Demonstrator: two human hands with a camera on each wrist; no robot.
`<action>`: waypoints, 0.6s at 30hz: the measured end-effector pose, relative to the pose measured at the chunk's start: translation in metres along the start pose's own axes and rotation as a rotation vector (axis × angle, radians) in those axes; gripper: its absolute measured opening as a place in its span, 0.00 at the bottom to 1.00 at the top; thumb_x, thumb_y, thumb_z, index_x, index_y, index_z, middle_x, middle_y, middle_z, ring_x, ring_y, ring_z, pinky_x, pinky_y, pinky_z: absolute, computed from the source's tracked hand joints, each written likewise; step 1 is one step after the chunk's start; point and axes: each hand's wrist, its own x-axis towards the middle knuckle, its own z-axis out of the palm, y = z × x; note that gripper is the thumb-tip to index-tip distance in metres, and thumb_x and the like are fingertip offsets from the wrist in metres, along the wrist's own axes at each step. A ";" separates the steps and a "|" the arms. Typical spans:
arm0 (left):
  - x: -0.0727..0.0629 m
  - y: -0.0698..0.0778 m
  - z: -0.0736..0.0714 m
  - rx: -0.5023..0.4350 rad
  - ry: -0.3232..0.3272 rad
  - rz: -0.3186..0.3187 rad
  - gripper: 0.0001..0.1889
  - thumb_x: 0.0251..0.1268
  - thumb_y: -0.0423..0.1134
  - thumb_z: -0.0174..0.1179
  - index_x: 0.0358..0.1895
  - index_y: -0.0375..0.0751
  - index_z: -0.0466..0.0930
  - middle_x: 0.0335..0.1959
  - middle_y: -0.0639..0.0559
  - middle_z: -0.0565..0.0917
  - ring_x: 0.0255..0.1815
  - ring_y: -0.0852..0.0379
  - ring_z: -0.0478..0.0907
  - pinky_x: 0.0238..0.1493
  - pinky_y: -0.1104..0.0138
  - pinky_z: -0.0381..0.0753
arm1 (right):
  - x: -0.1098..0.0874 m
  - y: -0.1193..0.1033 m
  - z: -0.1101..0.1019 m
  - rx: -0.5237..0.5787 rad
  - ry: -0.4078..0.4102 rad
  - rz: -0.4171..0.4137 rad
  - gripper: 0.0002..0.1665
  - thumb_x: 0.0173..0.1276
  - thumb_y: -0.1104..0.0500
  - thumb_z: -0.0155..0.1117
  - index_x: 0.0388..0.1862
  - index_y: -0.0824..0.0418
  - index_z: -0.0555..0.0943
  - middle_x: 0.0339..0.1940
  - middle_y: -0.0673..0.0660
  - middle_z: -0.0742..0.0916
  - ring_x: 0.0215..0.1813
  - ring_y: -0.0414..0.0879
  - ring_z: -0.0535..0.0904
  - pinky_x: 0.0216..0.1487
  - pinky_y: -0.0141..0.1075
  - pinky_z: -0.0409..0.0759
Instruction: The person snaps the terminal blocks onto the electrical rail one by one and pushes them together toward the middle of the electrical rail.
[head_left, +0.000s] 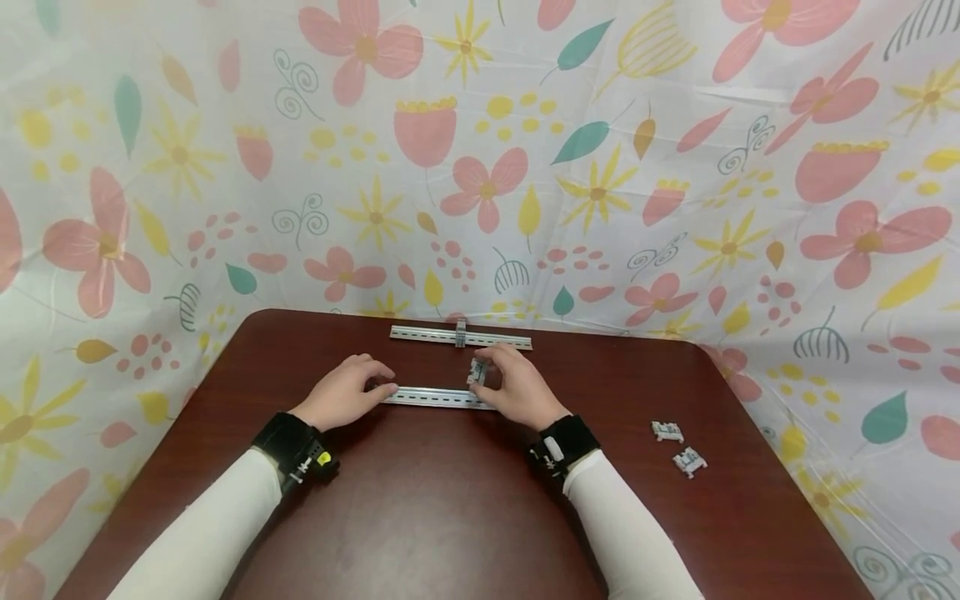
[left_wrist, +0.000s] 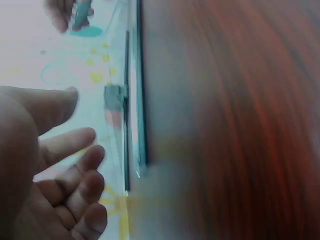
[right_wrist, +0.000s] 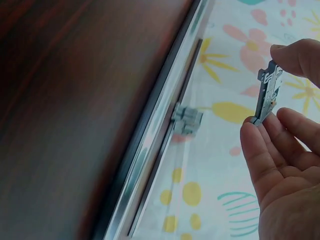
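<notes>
A slotted metal DIN rail (head_left: 431, 397) lies crosswise on the table between the two hands. My right hand (head_left: 521, 390) pinches a thin grey terminal block (right_wrist: 266, 92) between thumb and fingertips, over the rail's right end. By the left end is my left hand (head_left: 347, 392); its fingers are loosely bent and apart, with nothing between them in the left wrist view. Farther back lies a second DIN rail (head_left: 423, 335), with grey terminal blocks (head_left: 461, 333) mounted near its middle.
Two loose terminal blocks, one (head_left: 667, 431) a little behind the other (head_left: 689, 461), lie on the right side of the brown table (head_left: 420, 517). A flowered curtain (head_left: 480, 167) hangs along the table's back edge and sides.
</notes>
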 end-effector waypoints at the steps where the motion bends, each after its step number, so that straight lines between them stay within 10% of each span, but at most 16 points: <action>1: 0.001 0.005 0.001 -0.029 0.002 0.005 0.17 0.83 0.50 0.68 0.61 0.42 0.91 0.49 0.55 0.86 0.52 0.52 0.82 0.56 0.52 0.84 | 0.001 -0.002 0.001 -0.001 -0.003 -0.005 0.32 0.73 0.58 0.82 0.71 0.66 0.82 0.62 0.57 0.84 0.58 0.55 0.85 0.58 0.48 0.87; 8: 0.019 0.038 0.013 -0.265 -0.031 -0.041 0.19 0.86 0.56 0.64 0.61 0.48 0.91 0.59 0.54 0.89 0.60 0.51 0.84 0.63 0.48 0.82 | 0.010 -0.017 0.007 -0.027 0.007 -0.049 0.33 0.72 0.59 0.84 0.71 0.66 0.82 0.62 0.57 0.84 0.58 0.54 0.84 0.58 0.47 0.86; 18: 0.033 0.053 0.027 -0.411 -0.065 -0.070 0.14 0.85 0.50 0.66 0.50 0.43 0.94 0.36 0.49 0.87 0.32 0.55 0.78 0.41 0.60 0.79 | 0.015 -0.027 0.022 -0.048 0.007 -0.131 0.33 0.73 0.58 0.82 0.71 0.67 0.81 0.64 0.58 0.84 0.59 0.51 0.83 0.59 0.43 0.86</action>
